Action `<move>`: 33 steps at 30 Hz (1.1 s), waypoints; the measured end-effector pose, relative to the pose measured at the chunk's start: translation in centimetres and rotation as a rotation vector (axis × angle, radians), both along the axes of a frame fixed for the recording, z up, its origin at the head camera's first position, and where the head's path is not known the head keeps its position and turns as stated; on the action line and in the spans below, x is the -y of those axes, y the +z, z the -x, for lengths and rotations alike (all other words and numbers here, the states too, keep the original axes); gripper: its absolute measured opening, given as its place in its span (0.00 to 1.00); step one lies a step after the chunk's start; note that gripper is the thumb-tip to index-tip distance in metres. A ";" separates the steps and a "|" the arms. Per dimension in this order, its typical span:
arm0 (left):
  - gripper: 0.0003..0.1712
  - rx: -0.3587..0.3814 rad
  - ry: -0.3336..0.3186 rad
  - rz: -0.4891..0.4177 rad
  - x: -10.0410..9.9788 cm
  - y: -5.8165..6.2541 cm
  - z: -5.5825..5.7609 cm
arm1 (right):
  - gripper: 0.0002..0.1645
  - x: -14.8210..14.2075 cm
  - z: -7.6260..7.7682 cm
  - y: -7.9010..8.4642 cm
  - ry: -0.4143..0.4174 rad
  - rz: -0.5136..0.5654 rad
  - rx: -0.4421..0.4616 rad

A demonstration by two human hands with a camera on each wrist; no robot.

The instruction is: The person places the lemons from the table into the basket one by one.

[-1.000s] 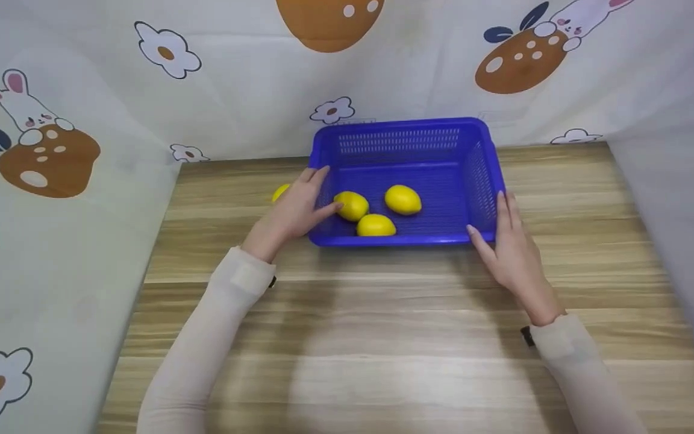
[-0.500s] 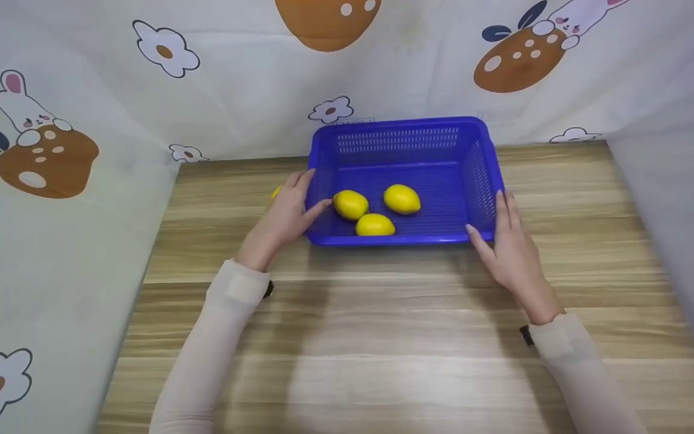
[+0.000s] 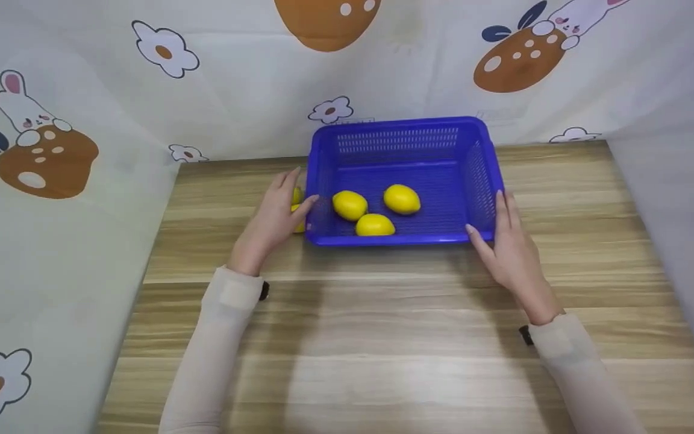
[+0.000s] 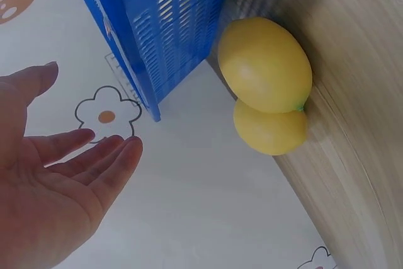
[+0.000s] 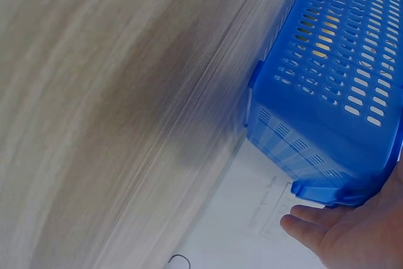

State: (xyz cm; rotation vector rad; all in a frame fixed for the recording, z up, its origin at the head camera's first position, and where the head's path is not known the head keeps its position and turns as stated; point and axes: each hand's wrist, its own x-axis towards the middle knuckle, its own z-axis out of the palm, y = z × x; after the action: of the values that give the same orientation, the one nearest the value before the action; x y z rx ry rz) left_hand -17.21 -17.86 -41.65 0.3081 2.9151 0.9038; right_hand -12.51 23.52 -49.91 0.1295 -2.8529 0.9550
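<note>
A blue plastic basket (image 3: 395, 241) stands at the back of the table with three yellow lemons (image 3: 402, 199) on its floor. My left hand (image 3: 268, 214) hovers just left of the basket, thumb spread from the fingers and nothing held. Beside the basket's left wall, partly covered by that hand in the head view, two more lemons (image 4: 264, 64) sit on the table against each other. At the front right corner, my right hand (image 3: 512, 250) holds the basket's rim, thumb over the front edge and fingers along the outer side wall.
A wood-grain table (image 3: 383, 337) carries everything. Pale cloth (image 3: 238, 78) printed with rabbits and flowers hangs behind it and at both sides, with the basket close to the back cloth.
My left hand has drawn left off the basket's left rim, its thumb coming out from over the inside lemon. The outside lemons show more. The right hand has stayed on the rim.
</note>
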 end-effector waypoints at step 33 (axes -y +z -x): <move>0.40 0.009 0.090 0.027 2.3 -3.2 -0.8 | 0.54 0.0 0.0 -0.1 -0.003 -0.007 0.008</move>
State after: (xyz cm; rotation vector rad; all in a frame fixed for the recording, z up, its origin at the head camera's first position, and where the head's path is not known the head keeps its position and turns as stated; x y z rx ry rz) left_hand -16.40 -20.12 -44.90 0.1720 2.9517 0.8736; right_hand -12.48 23.50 -50.02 0.1216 -2.8634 0.9475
